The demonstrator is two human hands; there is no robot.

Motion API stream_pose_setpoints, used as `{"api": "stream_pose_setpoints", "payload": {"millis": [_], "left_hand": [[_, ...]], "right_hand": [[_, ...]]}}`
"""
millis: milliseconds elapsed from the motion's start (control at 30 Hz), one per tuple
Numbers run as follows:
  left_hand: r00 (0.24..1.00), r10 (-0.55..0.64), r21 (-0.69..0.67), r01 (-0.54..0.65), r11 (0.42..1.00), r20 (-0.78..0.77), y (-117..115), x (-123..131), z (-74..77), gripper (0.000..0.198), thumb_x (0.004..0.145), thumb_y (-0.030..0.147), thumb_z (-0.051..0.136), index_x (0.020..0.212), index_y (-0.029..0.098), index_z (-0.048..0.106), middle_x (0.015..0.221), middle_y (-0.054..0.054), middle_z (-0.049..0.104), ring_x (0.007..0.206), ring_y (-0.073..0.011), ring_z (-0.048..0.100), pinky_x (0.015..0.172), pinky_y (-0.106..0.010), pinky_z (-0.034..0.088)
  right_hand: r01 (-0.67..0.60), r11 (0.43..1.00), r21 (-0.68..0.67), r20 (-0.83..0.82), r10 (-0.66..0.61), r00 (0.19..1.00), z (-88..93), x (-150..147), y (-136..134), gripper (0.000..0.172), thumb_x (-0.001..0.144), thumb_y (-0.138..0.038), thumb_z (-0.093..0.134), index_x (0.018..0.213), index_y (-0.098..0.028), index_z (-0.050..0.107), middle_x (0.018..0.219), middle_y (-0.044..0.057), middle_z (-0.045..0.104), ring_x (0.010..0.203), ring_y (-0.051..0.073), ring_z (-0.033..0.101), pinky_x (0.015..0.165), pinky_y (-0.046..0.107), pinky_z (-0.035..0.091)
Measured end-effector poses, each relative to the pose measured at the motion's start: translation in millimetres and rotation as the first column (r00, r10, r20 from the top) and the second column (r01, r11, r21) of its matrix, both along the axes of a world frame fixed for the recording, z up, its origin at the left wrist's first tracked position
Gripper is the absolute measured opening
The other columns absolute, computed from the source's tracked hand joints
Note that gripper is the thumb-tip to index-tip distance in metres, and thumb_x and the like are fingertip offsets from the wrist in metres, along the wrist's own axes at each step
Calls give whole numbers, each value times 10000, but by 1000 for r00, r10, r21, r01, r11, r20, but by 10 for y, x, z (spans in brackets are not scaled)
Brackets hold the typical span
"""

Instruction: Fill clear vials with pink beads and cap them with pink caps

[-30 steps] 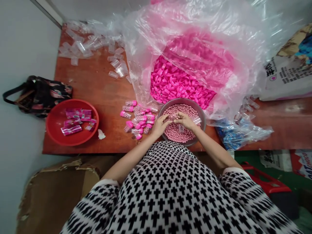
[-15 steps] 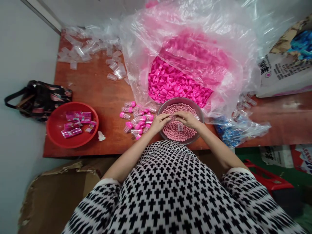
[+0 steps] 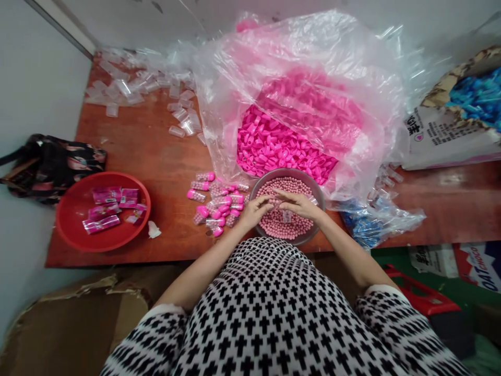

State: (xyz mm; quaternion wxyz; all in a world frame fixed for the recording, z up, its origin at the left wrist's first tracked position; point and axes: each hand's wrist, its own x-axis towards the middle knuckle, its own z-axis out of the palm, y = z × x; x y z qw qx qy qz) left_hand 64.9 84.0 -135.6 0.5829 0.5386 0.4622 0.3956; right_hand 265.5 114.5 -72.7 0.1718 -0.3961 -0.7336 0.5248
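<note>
A grey bowl (image 3: 321, 209) full of small pink beads (image 3: 285, 230) stands at the table's front edge. Over its left part is my left hand (image 3: 256, 210), fingers curled round something I cannot make out. My right hand (image 3: 299, 203) reaches over the beads from the right, its fingers bent towards the left hand; what lies between them is too small to tell. Clear containers lie on the beads. Left of the bowl, bead-filled tubes with pink caps (image 3: 219, 203) form a pile. Behind it, bright pink caps (image 3: 282, 149) show in a large clear plastic bag (image 3: 364, 68).
A red bowl (image 3: 68, 230) with pink packets and a black floral bag (image 3: 50, 167) are on the left. Clear containers (image 3: 125, 89) lie at the back left. Blue pieces in plastic (image 3: 368, 224) lie right; a sack (image 3: 442, 136) stands farther right.
The view has shifted, so the table items sit slightly lower and mostly farther left. My hands remain over the bead bowl, with the fingertips slightly farther apart.
</note>
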Motion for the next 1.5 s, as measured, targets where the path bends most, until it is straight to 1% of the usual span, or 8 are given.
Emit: {"api": "stream_pose_setpoints", "payload": {"millis": [167, 500, 633, 733, 833, 933, 1067, 1500], "left_hand": [[995, -30, 167, 45, 985, -95, 51, -55, 227, 248, 848, 320, 564, 1040, 192, 655, 1005, -53, 698, 938, -167, 640, 877, -307, 484], [995, 98, 10, -98, 995, -12, 17, -265, 213, 264, 823, 322, 592, 1043, 189, 653, 978, -50, 708, 856, -158, 660, 797, -298, 530], [969, 220, -106, -208, 972, 116, 51, -273, 213, 307, 799, 352, 610, 1045, 172, 642, 998, -63, 708, 886, -174, 665, 812, -322, 541], [943, 276, -151, -250, 956, 186, 121, -265, 236, 328, 780, 368, 628, 1034, 161, 640, 1009, -70, 709, 928, -187, 660, 850, -335, 532], [938, 275, -135, -251, 959, 211, 223, -243, 299, 335, 783, 391, 628, 1023, 158, 644, 1029, -77, 705, 959, -192, 653, 875, -337, 521], [938, 261, -95, -246, 965, 228, 321, -181, 401, 348, 786, 415, 627, 1023, 161, 645, 1030, -79, 705, 973, -198, 651, 892, -346, 514], [917, 251, -121, -223, 967, 311, 366, -63, 553, 388, 778, 444, 633, 1052, 169, 632, 1052, -82, 696, 967, -210, 656, 817, -346, 552], [923, 233, -69, -223, 972, 306, 171, 116, 793, 415, 779, 469, 630, 1078, 181, 620, 1082, -78, 679, 989, -223, 649, 824, -375, 559]], "right_hand": [[271, 939, 212, 191, -311, 931, -141, -85, 617, 320, 891, -327, 487, 1158, -218, 626, 1014, 33, 702, 888, 177, 651, 830, 325, 498], [-319, 784, 532, 705, -202, 680, -388, -869, 1707, 326, 920, -160, 352, 1079, -141, 636, 1074, 160, 612, 1030, 267, 489, 836, 379, 384], [-237, 800, 551, 592, -174, 787, -428, -841, 1828, 247, 894, -187, 424, 982, -118, 644, 1090, 171, 609, 1064, 268, 482, 887, 413, 375], [190, 831, 523, 166, -318, 933, -360, -662, 1776, 211, 848, -280, 505, 976, -161, 623, 1121, 114, 616, 1052, 225, 527, 911, 374, 403], [495, 853, 165, -203, -462, 863, -188, -462, 1584, 208, 788, -356, 537, 908, -195, 596, 970, 44, 660, 884, 171, 601, 803, 315, 469], [483, 851, -204, -316, -525, 791, 27, -324, 1309, 218, 721, -372, 565, 846, -194, 569, 767, 7, 661, 680, 135, 609, 671, 277, 493], [392, 824, -410, -362, -541, 759, 227, -238, 960, 246, 676, -335, 585, 867, -180, 572, 674, -1, 654, 592, 126, 603, 605, 266, 505], [361, 896, -259, -293, -429, 854, 260, -242, 219, 434, 809, -453, 571, 1181, -234, 617, 1093, 21, 675, 1019, 188, 621, 903, 361, 503]]}}
